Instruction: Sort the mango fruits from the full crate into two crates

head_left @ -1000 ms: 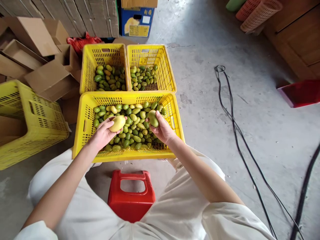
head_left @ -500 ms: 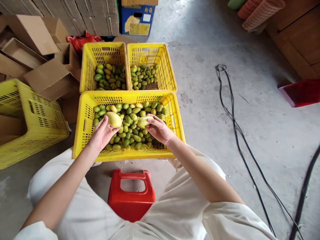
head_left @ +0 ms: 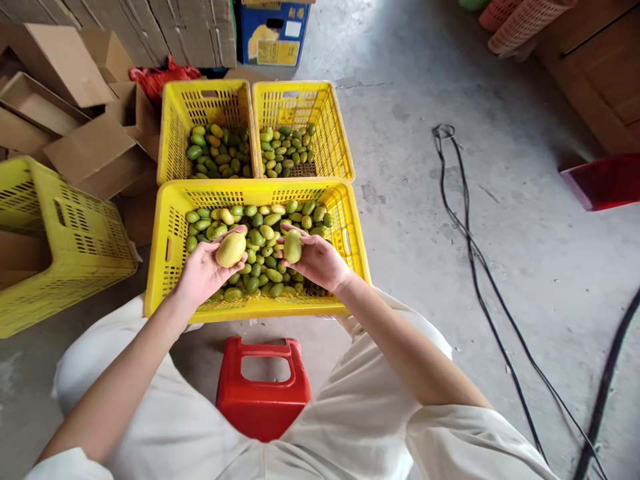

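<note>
My left hand (head_left: pixel 203 270), palm turned up, holds a pale yellow mango (head_left: pixel 231 250) with the fingers curled under it. A smaller, greener mango (head_left: pixel 293 247) rests in my right hand (head_left: pixel 323 263), its fingers bent around it. Both hands are over the near yellow crate (head_left: pixel 255 308), at the left and right of its middle. Many green and yellowish mangoes (head_left: pixel 257 283) lie in that crate beneath the hands. Parts of the pile are hidden by my hands.
Beyond stand two yellow crates, a left one (head_left: pixel 161 147) and a right one (head_left: pixel 345 147), with mangoes inside. Cardboard boxes (head_left: pixel 95 153) and another yellow crate (head_left: pixel 90 233) are at left. A red stool (head_left: pixel 263 407) is between my knees. Black cables (head_left: pixel 467 233) cross the floor at right.
Both hands have rolled palm upward. The right-hand mango has turned from lying sideways to upright in view, showing a greener side. The left-hand mango has shifted slightly down and turned.
</note>
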Tool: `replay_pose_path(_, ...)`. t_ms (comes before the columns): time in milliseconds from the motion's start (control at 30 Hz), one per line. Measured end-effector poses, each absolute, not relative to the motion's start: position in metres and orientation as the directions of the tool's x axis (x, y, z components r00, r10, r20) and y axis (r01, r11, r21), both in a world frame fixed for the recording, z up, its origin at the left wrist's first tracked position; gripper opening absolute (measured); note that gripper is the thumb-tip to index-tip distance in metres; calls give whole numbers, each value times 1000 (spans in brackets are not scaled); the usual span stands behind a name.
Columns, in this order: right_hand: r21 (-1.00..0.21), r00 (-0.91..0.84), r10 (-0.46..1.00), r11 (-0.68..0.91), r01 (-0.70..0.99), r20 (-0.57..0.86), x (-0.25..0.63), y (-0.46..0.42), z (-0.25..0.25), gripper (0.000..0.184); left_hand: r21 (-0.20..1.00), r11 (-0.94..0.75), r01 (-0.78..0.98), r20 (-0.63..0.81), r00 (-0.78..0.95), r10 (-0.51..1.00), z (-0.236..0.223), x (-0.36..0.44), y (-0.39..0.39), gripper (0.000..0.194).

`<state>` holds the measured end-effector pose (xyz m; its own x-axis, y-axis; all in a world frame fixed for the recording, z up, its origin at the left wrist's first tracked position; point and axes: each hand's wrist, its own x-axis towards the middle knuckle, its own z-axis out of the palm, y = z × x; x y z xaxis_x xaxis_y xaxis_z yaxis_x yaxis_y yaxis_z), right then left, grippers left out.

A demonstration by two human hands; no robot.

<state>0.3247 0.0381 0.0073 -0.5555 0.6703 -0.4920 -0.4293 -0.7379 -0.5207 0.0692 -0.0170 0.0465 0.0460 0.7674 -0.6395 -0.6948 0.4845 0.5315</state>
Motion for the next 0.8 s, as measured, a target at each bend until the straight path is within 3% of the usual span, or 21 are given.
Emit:
replay_pose_path(133, -571, -542, 684, -720, -394, -489, 323, 34, 6, 50, 640, 401, -655, -551, -28, 834, 33, 68, -20, 31)
replay_pose_path(267, -628, -491, 741, -660, -412, -458, 321, 31, 2, 54, 691, 317, -650, -494, -104, 863, 23, 67, -21, 41)
replay_pose_path(633, -651, -447, 728, -676, -345, -520, 329, 42, -2, 55, 465, 526, -712, -664, 112, 739, 43, 67, -15, 33)
replay_pose_path(800, -654, -444, 724, -680, -331, -528, 327, 42, 3, 35, 485, 474, -735, -667, 40, 744, 43, 70, -15, 48)
